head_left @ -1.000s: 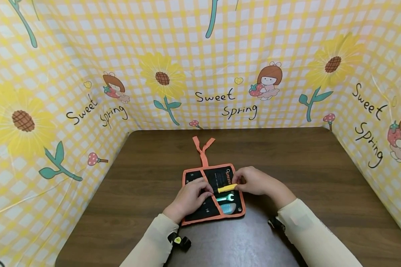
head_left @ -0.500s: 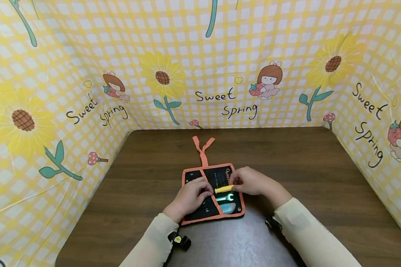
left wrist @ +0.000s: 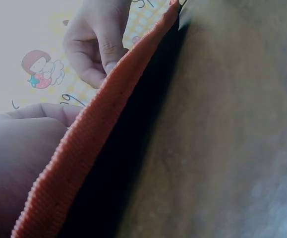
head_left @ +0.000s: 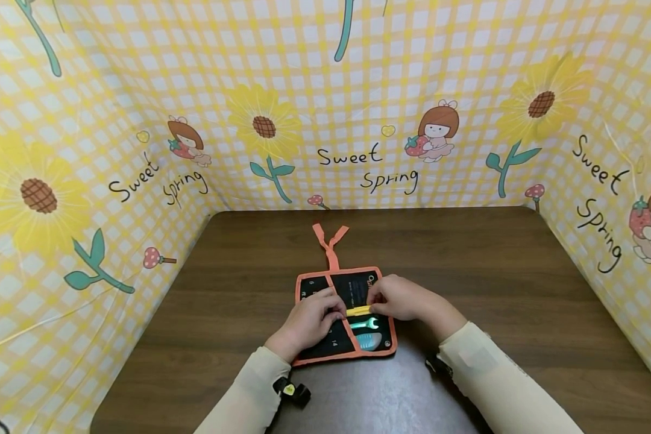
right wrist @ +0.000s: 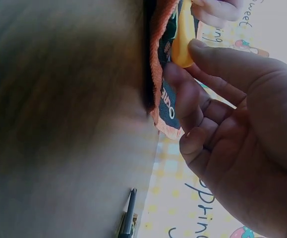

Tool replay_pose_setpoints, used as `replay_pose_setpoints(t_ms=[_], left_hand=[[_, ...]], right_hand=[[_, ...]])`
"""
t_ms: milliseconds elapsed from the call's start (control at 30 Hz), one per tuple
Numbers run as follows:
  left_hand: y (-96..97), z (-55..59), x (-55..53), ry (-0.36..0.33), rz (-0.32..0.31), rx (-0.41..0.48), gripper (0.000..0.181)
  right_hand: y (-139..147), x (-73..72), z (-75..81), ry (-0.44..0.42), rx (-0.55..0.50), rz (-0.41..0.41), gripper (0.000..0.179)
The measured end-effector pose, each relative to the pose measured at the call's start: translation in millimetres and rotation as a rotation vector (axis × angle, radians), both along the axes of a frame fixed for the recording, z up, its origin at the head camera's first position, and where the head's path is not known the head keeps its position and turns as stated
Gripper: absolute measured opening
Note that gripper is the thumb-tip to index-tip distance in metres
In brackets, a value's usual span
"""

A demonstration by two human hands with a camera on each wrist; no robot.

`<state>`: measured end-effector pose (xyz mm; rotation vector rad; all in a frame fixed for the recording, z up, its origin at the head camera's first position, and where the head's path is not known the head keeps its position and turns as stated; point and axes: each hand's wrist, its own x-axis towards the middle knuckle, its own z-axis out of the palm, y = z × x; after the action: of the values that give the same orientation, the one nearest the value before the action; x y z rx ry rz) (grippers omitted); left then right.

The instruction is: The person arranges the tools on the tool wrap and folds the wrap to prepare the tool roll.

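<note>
A black tool pouch with orange trim (head_left: 352, 286) lies unfolded on the table. My left hand (head_left: 309, 319) rests over its pocket side, thumb and fingers pinching the orange pocket rim near the middle. Between thumb and fingertips my right hand (head_left: 407, 297) pinches the end of a slim yellow tool (head_left: 358, 311), whose other end reaches the pocket rim by my left fingertips. Its exact kind is unclear; the right wrist view shows a smooth rounded yellow end (right wrist: 184, 49). Below it, a green open-ended wrench (head_left: 364, 324) and a pale blue rounded piece (head_left: 370, 342) stick out of the pockets.
The wooden table (head_left: 255, 253) extends around the pouch. Orange tie straps (head_left: 331, 247) trail from the pouch's far edge. Checked yellow cloth (head_left: 325, 120) walls in the back and sides. A thin dark rod (right wrist: 129, 213) appears low in the right wrist view.
My right hand has moved left and slightly toward me, carrying the yellow tool to the pocket rim; less of the tool shows. My left hand has stayed put.
</note>
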<state>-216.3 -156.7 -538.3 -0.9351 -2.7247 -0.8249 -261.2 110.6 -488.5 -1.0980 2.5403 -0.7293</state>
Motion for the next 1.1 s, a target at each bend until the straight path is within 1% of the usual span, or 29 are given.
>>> replay_pose_setpoints(t_ms=[100,300,433,533,700,767,833,900,1000,1100], left_hand=[[0.5,0.3,0.4,0.004,-0.003,0.001,0.016],[1.8,-0.4,-1.1,0.022,-0.017,-0.001,0.016],[1.6,-1.6,-2.0,0.031,-0.014,-0.013,0.016],[1.5,-1.4,-1.2,0.017,-0.005,-0.023,0.015],[1.7,1.0,0.8,-0.040,0.010,-0.014,0.013],[1.6,0.9,1.5,-0.059,0.018,0.000,0.012],[1.3,-0.2,1.6,-0.065,0.024,0.014,0.011],[0.7,-0.5,1.4,-0.070,0.022,0.030,0.010],[-2.4,0.0,0.7,-0.082,0.014,0.051,0.010],[-8.6,3.1,-1.4,-0.106,0.025,0.055,0.012]], right_hand=[[-2,1.2,0.1,0.012,0.005,0.016,0.010],[-6,2.0,0.9,0.016,0.023,0.021,0.012],[-9,1.2,-2.0,0.039,0.044,0.025,0.012],[-10,2.3,-3.0,0.045,0.058,0.013,0.010],[-6,6.3,-1.6,0.050,0.070,-0.012,0.004],[1,8.4,-1.4,0.066,0.059,-0.020,0.006],[11,11.5,-0.1,0.079,0.049,-0.045,0.014],[24,15.0,0.8,0.087,0.027,-0.088,0.018],[46,20.8,3.4,0.087,-0.001,-0.160,0.019],[69,25.3,3.9,0.092,-0.043,-0.210,0.018]])
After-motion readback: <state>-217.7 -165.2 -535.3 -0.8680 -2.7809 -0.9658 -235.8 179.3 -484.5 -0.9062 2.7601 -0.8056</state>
